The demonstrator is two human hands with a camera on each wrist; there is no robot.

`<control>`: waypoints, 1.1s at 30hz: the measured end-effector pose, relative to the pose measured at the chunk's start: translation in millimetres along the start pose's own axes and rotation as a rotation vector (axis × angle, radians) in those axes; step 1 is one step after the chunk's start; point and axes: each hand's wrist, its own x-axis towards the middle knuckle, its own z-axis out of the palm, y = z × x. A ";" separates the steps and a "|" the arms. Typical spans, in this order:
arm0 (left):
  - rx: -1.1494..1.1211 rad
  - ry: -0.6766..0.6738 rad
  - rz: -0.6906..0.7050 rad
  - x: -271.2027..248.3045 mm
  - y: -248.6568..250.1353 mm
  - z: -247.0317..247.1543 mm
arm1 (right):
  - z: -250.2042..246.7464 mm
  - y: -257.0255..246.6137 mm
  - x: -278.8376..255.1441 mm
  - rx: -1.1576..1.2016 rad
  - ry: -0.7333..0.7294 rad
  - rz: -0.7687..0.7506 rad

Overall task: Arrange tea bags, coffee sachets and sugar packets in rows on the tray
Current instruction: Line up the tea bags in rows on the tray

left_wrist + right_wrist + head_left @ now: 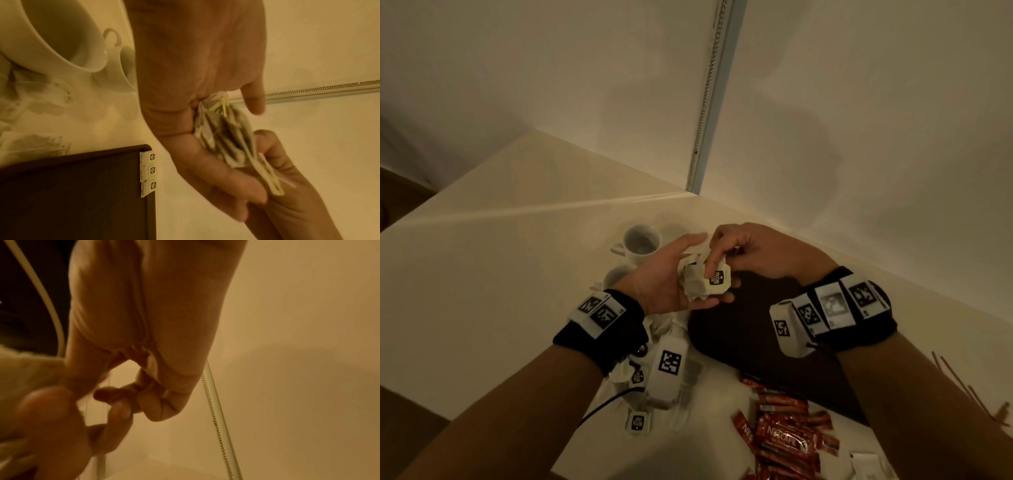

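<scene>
Counter (482,274): pale surface set in a wall corner; carries everything below.
Tray (750,335): dark, lying centre-right under the hands. The left wrist view shows three tea bags (149,172) in a row along one edge; the rest of the tray in view is bare.
Cups (642,244): two white cups, far left of the tray, near the hands' working space.
Coffee sachets (787,442): red, in a loose pile near the tray's near edge, not yet on it.
Loose bags (639,422): more tea bags scattered on the counter, near left, partly under the left wrist.
Left hand (671,281): palm up above the tray's far-left corner, fingers cradling a bundle (703,282) of tea bags.
Right hand (750,250): together with the left, fingertips pinching one tea bag off the bundle's top.
Risk: strings and tags look tangled, so in my judgement a pull could drag extra bags out and spill them.
Risk: a snagged tag could tear.
Risk: a careless set-down could knock the laid row askew.
</scene>
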 end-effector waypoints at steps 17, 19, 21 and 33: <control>0.004 0.138 0.425 29.1 -2.4 4.4 | -9.6 4.0 -17.0 -0.181 0.653 0.022; 0.129 0.114 0.499 27.8 -0.7 10.5 | -12.7 -5.8 -19.5 -0.271 0.613 0.005; 0.265 0.074 0.587 26.8 1.9 19.4 | -14.7 -15.1 -20.8 -0.277 0.614 -0.005; 0.497 0.037 0.729 28.1 4.8 30.5 | -23.3 -32.7 -25.3 -0.165 0.640 -0.072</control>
